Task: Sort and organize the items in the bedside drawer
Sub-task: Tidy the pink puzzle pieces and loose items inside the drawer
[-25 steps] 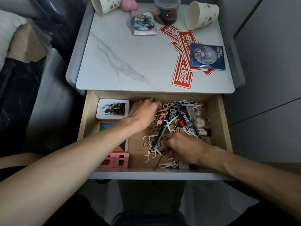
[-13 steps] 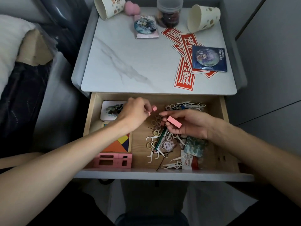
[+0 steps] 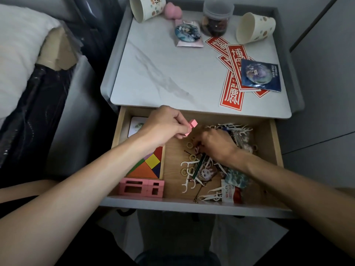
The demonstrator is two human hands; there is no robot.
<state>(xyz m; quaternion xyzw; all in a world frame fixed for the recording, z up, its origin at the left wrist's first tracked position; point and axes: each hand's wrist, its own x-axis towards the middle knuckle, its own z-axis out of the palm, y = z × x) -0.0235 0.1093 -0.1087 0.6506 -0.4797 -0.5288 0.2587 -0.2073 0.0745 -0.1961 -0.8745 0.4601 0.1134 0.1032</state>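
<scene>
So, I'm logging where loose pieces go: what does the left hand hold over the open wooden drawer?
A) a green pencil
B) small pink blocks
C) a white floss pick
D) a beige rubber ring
B: the left hand pinches small pink blocks at its fingertips above the open wooden drawer.

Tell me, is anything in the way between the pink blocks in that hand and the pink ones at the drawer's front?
Nothing tall. The left hand holds its pink blocks over the drawer. Only the flat tangram puzzle lies between them and the pink row, so lifting over it looks easy.
</scene>
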